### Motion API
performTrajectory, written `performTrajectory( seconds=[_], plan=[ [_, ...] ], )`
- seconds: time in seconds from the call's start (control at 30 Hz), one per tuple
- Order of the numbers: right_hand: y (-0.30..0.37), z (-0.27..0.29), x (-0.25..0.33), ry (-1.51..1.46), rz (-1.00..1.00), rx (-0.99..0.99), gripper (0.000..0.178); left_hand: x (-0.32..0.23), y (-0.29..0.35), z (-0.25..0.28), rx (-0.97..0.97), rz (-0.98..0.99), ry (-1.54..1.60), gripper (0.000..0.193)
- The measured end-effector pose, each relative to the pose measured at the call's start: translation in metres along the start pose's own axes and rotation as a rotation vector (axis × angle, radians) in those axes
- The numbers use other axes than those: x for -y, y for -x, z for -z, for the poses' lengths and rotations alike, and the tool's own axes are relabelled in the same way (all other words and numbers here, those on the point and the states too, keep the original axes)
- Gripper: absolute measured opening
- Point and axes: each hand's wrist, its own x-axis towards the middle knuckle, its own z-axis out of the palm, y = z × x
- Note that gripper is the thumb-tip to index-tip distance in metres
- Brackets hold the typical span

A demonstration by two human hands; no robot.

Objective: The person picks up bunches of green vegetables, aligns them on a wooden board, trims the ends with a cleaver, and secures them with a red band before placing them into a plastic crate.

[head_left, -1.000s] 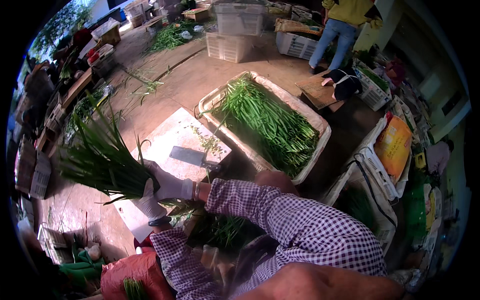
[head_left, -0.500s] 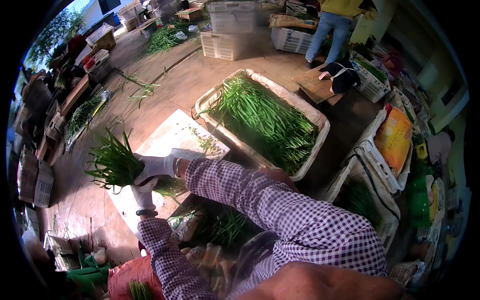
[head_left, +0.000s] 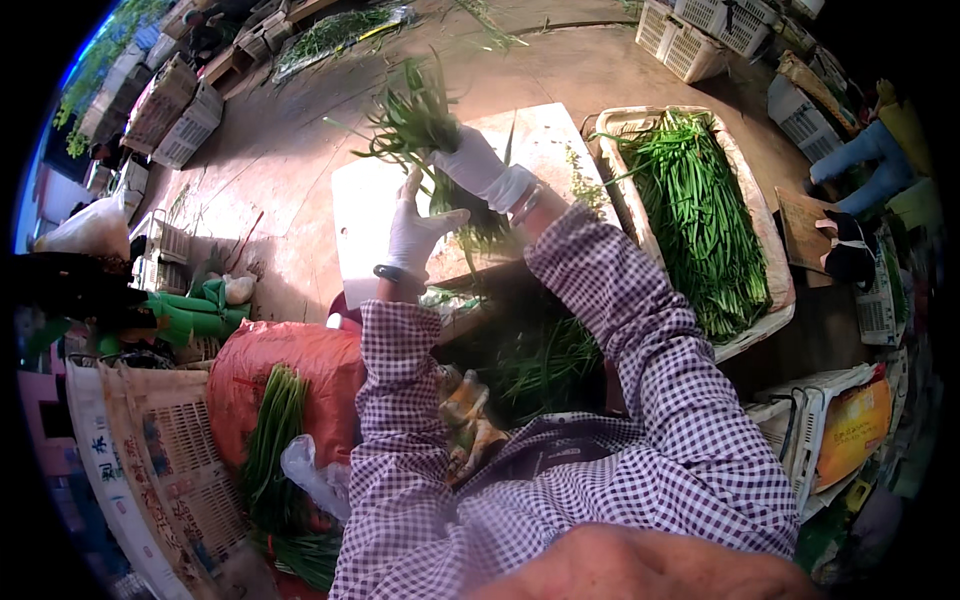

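Note:
A bunch of long flat green leaves, which look like garlic chives (head_left: 415, 118), is held over a white board (head_left: 365, 225). My right hand (head_left: 478, 168), in a white glove, is closed round the bunch; leaf tips fan out beyond it and the stalks hang below. Just under the leaves is my left hand (head_left: 412, 235), also gloved, with its thumb spread away from upright fingers. Its fingertips are close to the leaves; whether they touch cannot be seen. Loose greens (head_left: 545, 370) lie in the shadow below the board.
Right of the board stands a white crate (head_left: 778, 255) filled with similar greens (head_left: 700, 225). A red sack (head_left: 290, 345) sits to my left, with a green bundle (head_left: 275, 430) leaning on it and a plastic basket (head_left: 190, 470) beside it. Further crates (head_left: 680, 45) stand behind.
My view has swung left and down, bringing the red sack and basket into fuller view. My left hand's thumb has spread away from the bunch, while the right hand keeps its grip.

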Motion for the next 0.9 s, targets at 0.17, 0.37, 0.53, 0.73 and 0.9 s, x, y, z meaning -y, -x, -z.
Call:
performTrajectory(
  seconds=[0.17, 0.37, 0.53, 0.73, 0.9],
  plan=[
    [-0.012, 0.009, -0.009, 0.192, 0.031, 0.072, 0.025, 0.013, 0.061, 0.008, -0.321, 0.134, 0.312, 0.076],
    [0.01, 0.012, -0.03, 0.285, -0.105, 0.073, 0.028, 0.074, 0.095, 0.001, -0.625, 0.355, 0.496, 0.054],
    [0.029, 0.035, 0.017, -0.142, -0.251, -0.108, 0.02, 0.14, 0.105, -0.008, -0.533, 0.499, 0.557, 0.042],
    [0.06, 0.105, 0.086, -0.737, -0.153, -0.381, 0.017, 0.101, 0.124, -0.024, -0.178, 0.418, 1.064, 0.063],
    [0.093, 0.165, 0.052, -0.844, -0.164, -0.54, 0.02, 0.014, 0.149, -0.047, -0.038, 0.432, 1.522, 0.068]
  ],
)
